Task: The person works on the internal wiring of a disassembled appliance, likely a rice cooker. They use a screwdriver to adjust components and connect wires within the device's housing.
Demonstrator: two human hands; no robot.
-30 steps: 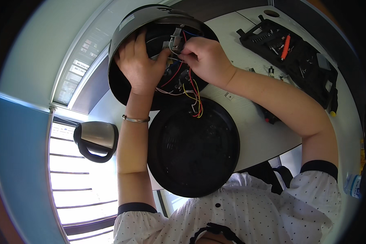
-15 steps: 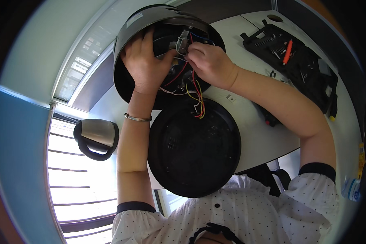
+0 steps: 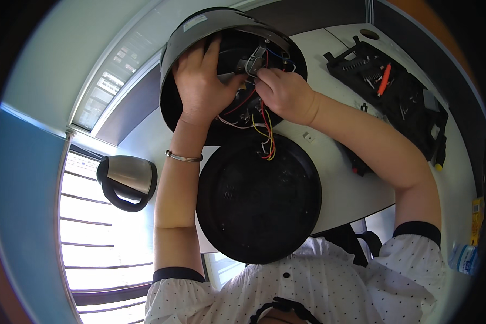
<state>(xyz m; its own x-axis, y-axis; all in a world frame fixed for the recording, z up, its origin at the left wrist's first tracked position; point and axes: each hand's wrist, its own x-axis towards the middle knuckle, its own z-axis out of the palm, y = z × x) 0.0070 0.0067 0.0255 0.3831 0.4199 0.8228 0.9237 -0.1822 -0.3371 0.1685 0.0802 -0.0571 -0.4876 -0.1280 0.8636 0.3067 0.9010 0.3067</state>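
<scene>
A grey round appliance housing, much like a rice cooker's body, lies tipped with its open underside towards me. Inside are a metal bracket and red, white, blue and yellow wires. These wires run to a black round base cover that leans towards my body. My left hand reaches into the housing, fingers stretched along its inner wall and thumb near the bracket. Beside the bracket my right hand is closed in a pinch among the wires; its fingertips hide what they hold.
A black tool case with bits and an orange-handled screwdriver lies at the far right. A small white piece sits on the table right of the cover. An electric kettle stands left; a plastic bottle is at the right edge.
The housing and both hands appear slightly further right and lower, partly from a shift of the view. My right fingers stay pinched beside the bracket.
</scene>
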